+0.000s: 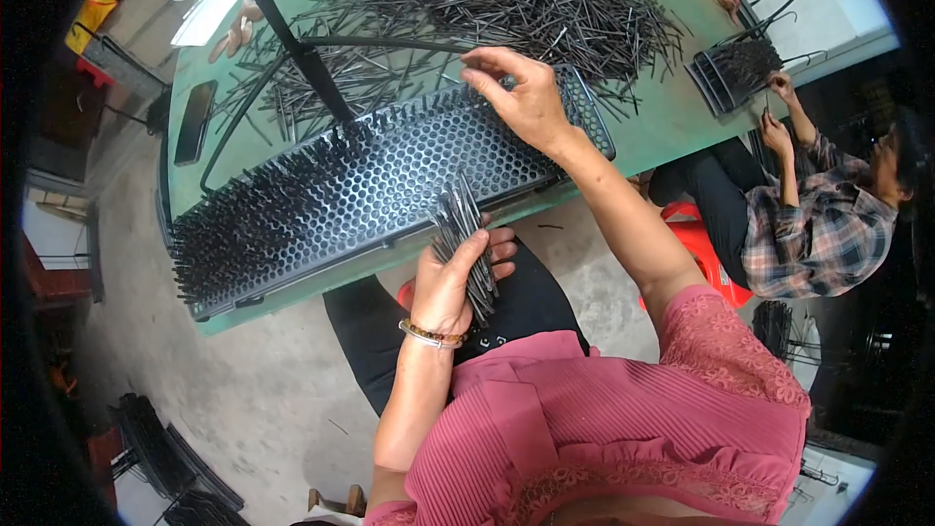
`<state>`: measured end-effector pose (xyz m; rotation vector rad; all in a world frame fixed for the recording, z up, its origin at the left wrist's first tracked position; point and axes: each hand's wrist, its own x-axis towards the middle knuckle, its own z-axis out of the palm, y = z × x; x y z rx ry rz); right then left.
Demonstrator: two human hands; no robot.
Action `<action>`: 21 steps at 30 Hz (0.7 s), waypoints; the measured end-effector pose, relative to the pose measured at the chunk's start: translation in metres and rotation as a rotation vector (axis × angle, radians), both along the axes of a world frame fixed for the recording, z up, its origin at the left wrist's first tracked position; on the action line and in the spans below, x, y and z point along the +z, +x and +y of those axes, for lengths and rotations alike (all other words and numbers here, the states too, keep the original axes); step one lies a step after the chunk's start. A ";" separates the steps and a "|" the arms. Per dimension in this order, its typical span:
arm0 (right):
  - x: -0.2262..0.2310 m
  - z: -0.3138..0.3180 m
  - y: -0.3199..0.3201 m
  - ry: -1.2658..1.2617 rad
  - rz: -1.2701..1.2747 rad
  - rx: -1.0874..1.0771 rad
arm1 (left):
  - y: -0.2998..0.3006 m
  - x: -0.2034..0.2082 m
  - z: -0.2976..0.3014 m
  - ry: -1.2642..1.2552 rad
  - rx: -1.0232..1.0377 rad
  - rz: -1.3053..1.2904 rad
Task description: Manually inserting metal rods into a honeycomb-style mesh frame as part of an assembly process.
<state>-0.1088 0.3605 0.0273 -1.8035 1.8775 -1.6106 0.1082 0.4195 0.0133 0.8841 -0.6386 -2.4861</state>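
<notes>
My left hand (pixel 450 278) is closed round a bundle of thin dark metal rods (pixel 458 224), held upright at the near edge of a long perforated rack (pixel 409 175). Above the rack's far edge, right of its middle, is my right hand (pixel 521 93). Its thumb and fingers curl toward each other; whether something small is between the tips is hidden. Short dark rods (pixel 253 224) stand densely in the holes on the rack's left side, with a thinner row along the far edge. Bare holes show across the middle and right.
A large heap of loose rods (pixel 516 0) covers the far part of the green table (pixel 643 136). A black post (pixel 292 29) rises behind the rack. A phone (pixel 197 122) lies at the left. On the right, a co-worker (pixel 808 205) handles another rack (pixel 735 73).
</notes>
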 end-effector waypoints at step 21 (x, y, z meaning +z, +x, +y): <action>0.031 0.049 0.034 0.618 -0.488 0.304 | 0.002 0.012 -0.003 -0.155 0.034 -0.015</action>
